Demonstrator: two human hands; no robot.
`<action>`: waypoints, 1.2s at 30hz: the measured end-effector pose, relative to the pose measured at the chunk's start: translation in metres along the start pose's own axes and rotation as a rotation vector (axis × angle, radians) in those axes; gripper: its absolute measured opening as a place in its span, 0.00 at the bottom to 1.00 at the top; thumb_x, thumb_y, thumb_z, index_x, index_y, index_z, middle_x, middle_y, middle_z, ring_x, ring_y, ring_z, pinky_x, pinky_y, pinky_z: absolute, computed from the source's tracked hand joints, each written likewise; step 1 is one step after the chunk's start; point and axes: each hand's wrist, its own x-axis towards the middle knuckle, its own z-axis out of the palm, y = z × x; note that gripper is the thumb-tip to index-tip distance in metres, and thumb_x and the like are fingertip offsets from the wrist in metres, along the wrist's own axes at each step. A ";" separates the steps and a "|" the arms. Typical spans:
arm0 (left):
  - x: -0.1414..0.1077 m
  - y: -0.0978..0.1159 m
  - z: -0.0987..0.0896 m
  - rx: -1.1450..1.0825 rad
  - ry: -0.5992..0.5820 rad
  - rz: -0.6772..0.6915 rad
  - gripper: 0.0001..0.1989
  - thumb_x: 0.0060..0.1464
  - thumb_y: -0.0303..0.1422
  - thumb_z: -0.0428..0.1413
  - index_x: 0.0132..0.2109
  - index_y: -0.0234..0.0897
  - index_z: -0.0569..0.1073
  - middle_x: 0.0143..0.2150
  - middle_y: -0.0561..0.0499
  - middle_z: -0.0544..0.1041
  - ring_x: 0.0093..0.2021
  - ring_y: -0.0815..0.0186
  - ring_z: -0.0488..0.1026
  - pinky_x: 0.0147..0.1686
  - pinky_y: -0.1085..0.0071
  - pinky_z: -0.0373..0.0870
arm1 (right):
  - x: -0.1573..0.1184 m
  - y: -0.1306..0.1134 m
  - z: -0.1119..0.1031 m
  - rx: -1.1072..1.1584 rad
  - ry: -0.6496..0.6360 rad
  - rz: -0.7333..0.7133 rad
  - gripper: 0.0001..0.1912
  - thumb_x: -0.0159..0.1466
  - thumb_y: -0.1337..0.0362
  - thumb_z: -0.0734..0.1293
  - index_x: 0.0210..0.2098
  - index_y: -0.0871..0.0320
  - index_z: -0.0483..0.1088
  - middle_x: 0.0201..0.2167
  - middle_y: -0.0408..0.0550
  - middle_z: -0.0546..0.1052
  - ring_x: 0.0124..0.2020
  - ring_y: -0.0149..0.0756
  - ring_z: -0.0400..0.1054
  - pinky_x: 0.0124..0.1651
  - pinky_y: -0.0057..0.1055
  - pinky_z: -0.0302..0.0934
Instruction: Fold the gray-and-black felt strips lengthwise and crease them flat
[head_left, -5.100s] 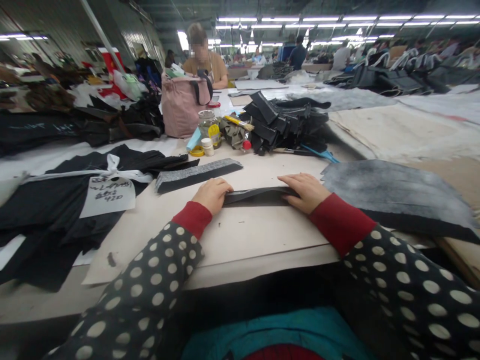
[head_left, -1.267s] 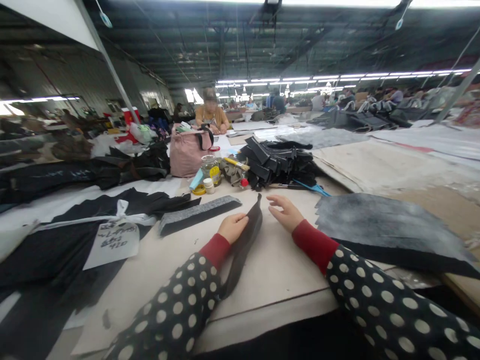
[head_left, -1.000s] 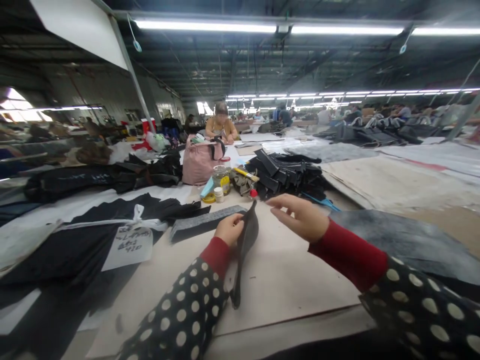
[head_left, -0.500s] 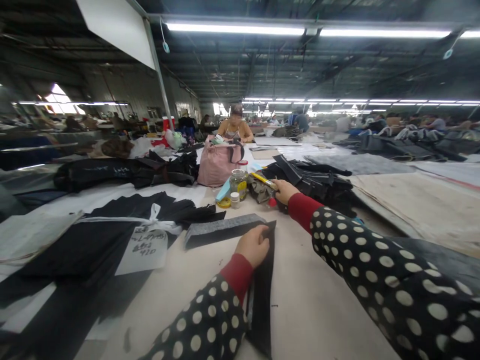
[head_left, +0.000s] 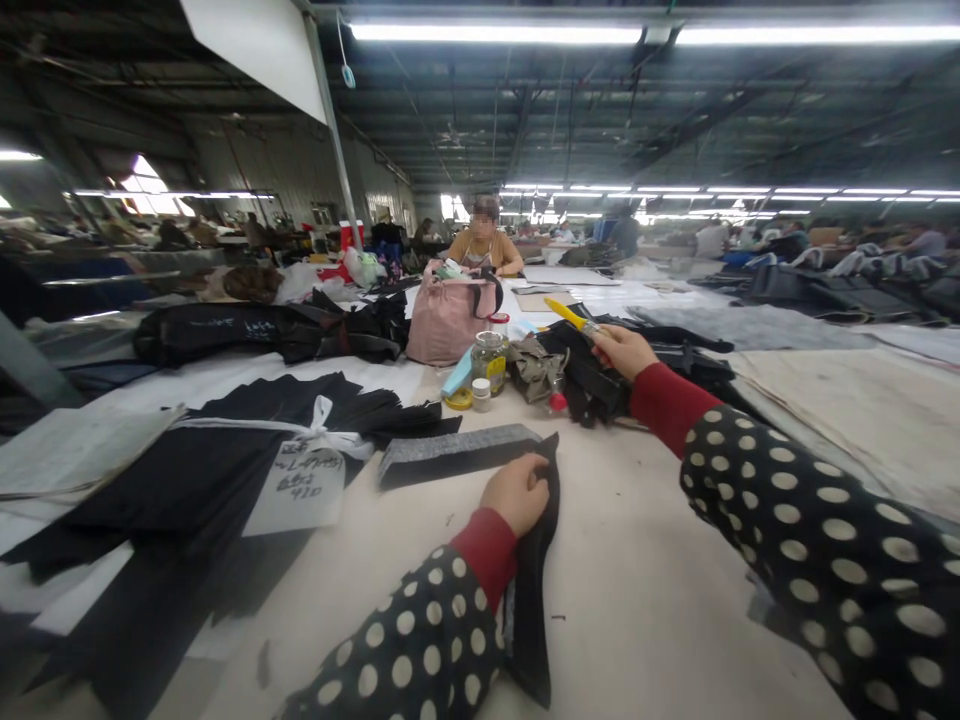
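Note:
My left hand (head_left: 517,494) is closed on the upper end of a long black fabric strip (head_left: 534,590), which runs down the pale table toward me. My right hand (head_left: 624,350) grips a yellow-handled brush (head_left: 571,316) in the air, its yellow end pointing up and left. Beyond my left hand lies another black strip with a grey band (head_left: 457,455). A glass jar (head_left: 489,362), a small white bottle (head_left: 481,393) and a yellow tape roll (head_left: 458,399) stand behind that strip. Left of it is a tied black fabric bundle (head_left: 187,470) with a handwritten tag (head_left: 294,490).
A pink bag (head_left: 448,318) stands behind the jar, near crumpled grey-brown cloth (head_left: 537,366) and a red cap (head_left: 557,401). Dark fabric pieces (head_left: 592,380) are piled below my right hand. A person (head_left: 484,240) sits across the table.
My right hand has lifted with the brush and moved right, away from the crumpled cloth. My left hand stays on the strip, whose edge now looks more curved. The view has shifted slightly.

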 end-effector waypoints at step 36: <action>0.000 -0.004 0.005 -0.007 0.017 0.006 0.15 0.44 0.30 0.47 0.42 0.41 0.69 0.23 0.56 0.66 0.26 0.70 0.63 0.25 0.76 0.58 | 0.031 0.006 0.043 0.075 -0.019 0.201 0.09 0.50 0.66 0.62 0.24 0.67 0.70 0.12 0.43 0.62 0.15 0.26 0.54 0.20 0.26 0.47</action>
